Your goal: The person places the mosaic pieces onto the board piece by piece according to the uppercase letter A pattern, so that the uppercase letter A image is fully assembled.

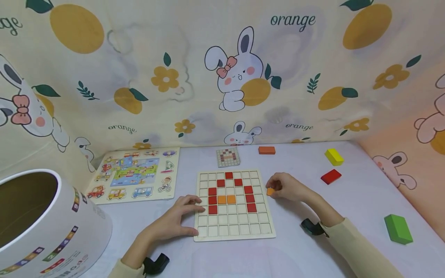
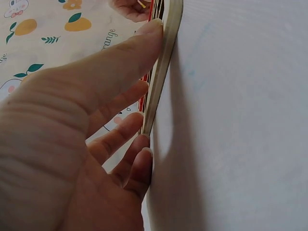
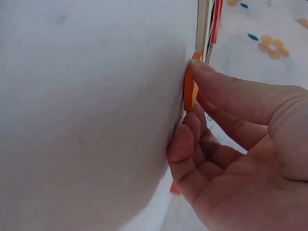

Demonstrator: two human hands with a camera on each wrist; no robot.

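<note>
A cream grid board (image 1: 240, 231) lies flat on the white table. Red square tiles (image 1: 213, 209) form an arch on it, with two orange square tiles (image 1: 226, 199) side by side in the arch's middle. My left hand (image 1: 175, 220) rests at the board's left edge, thumb near the front corner and fingertips farther back; the left wrist view shows the thumb (image 2: 151, 31) against the side. To the right of the board, my right hand (image 1: 286, 187) pinches an orange square tile (image 3: 190, 86) between thumb and fingers, low over the table by the board's right edge.
Behind the board lies a small pattern card (image 1: 228, 156) beside an orange block (image 1: 266, 150). Yellow (image 1: 334, 157), red (image 1: 331, 176) and green (image 1: 398, 229) blocks are spread on the right. A vehicle picture puzzle (image 1: 176, 166) and a large white tub (image 1: 94, 224) occupy the left.
</note>
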